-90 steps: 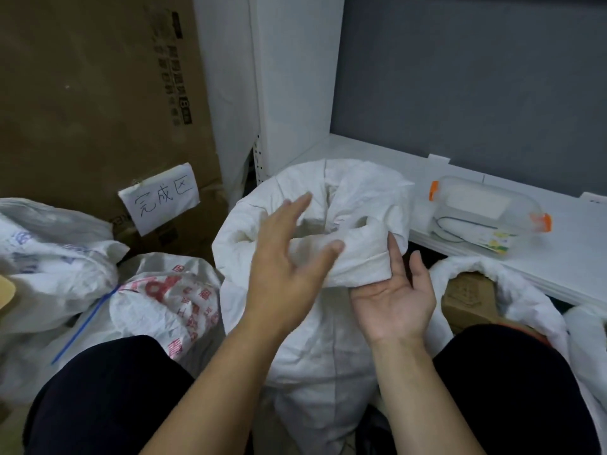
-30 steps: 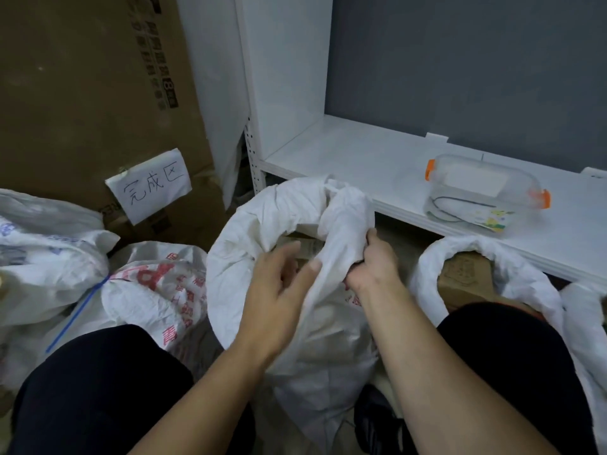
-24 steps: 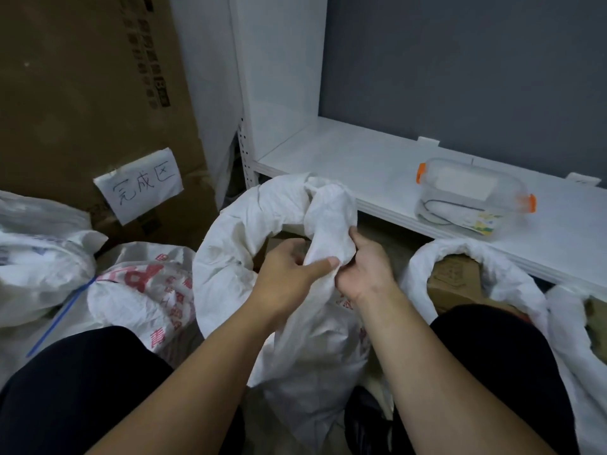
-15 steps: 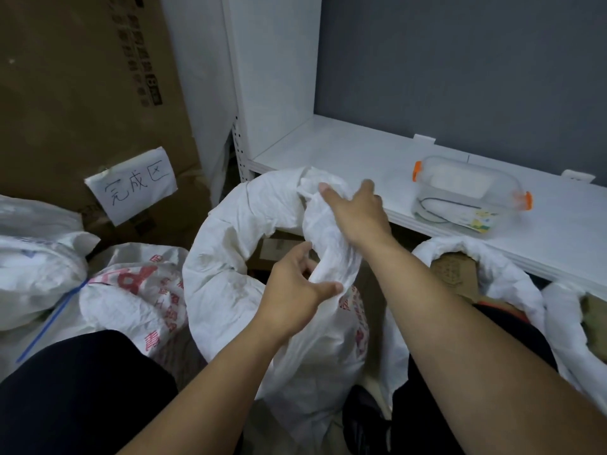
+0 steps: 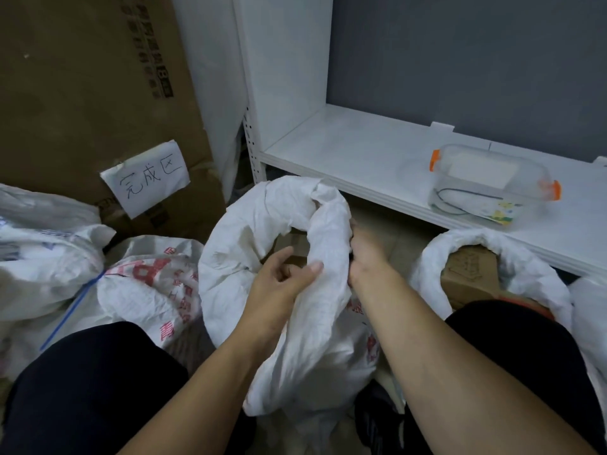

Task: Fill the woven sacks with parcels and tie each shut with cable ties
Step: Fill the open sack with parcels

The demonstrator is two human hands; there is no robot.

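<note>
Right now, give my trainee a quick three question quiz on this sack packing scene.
1. True or false: the middle sack is already tied shut.
2. What stands on the white shelf? A) a clear container with orange clips B) a tape roll C) scissors
3. Fill in: the left hand pinches the sack's rolled ____.

Key
1. False: its mouth is open, with a cardboard parcel visible inside.
2. A, the clear container.
3. Rim. The right hand sits against its other side, fingers hidden.
</note>
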